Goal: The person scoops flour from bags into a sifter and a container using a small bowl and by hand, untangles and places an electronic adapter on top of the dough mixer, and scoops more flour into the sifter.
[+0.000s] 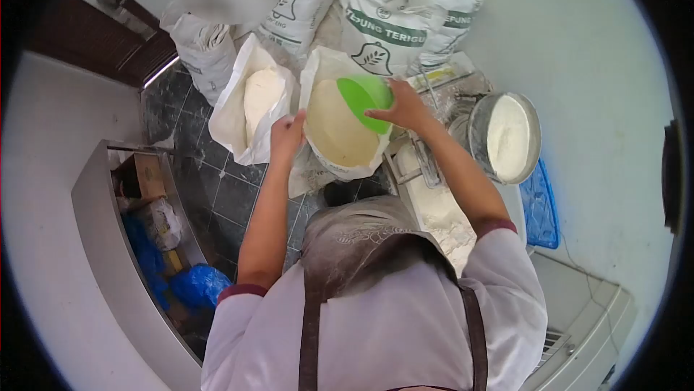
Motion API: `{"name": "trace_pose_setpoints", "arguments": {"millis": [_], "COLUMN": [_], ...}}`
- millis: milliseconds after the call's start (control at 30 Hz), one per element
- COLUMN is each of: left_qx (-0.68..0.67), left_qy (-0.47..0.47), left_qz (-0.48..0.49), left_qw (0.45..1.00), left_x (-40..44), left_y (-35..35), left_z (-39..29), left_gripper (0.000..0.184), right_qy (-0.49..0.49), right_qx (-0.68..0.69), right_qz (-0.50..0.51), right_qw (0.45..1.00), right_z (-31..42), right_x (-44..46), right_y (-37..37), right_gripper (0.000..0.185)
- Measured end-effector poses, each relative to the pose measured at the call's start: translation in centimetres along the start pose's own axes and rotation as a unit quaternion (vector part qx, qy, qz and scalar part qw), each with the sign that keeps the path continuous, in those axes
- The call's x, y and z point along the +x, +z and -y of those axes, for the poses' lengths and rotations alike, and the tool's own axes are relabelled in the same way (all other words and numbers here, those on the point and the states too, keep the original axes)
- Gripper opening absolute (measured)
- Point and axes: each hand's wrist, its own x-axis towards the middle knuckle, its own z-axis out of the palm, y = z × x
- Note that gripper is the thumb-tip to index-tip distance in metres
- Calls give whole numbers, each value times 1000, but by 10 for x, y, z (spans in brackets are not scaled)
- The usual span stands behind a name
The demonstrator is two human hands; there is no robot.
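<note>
An open white sack (319, 65) stands in front of me with pale flour (336, 134) inside. My left hand (287, 134) is closed on the left edge of its rim. A green plastic bowl (361, 102) is tilted over the right side of the sack's mouth. Gripping the bowl by its right edge is my right hand (405, 107), thumb on the near side. I cannot tell whether the bowl holds flour. Just left of this sack, a second open sack (223, 117) contains whiter flour (264, 98).
Printed flour sacks (383, 29) are stacked behind. At right, a round metal pan (538, 138) holds white flour above a flour-dusted container (437, 214). A blue crate (540, 206) stands by the wall. A metal cabinet (130, 261) with blue bags is at left.
</note>
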Motion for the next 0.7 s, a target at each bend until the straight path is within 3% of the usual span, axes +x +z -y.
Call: {"name": "trace_pose_setpoints", "arguments": {"millis": [33,67,100,167,333,400,433,500,600,700], "left_qx": [202,395,391,466,458,401,404,352,318,305], "left_qy": [36,67,59,4,29,72,55,23,-4,-7], "left_qz": [-85,-165,-169,-143,-136,-165,-167,-166,-168,-188], "left_qw": [975,901,903,873,878,898,898,921,933,933], "left_x": [1,0,1,2,21,23,21,16,19,25], "left_y": [-16,-28,-30,-22,-6,-7,-7,-3,2,6], "left_z": [13,24,29,39,62,68,70,58,60,52], "left_gripper": [51,58,58,63,44,33,33,30,29,26], "right_qy": [-3,7,16,41,48,-14,-14,-112,-117,-108], "right_qx": [-1,-48,-94,-136,-198,-222,-212,-163,-69,-59], "right_qz": [10,71,130,140,114,98,114,225,334,365], "right_qw": [1000,996,987,980,972,970,970,954,933,923], "right_z": [3,4,3,-3,-36,-52,-58,-61,-75,-93], "right_x": [22,44,64,96,146,158,166,181,188,175], "right_y": [14,34,56,109,198,230,243,255,283,313], "right_gripper": [90,92,95,96,98,97,97,87,74,66]}}
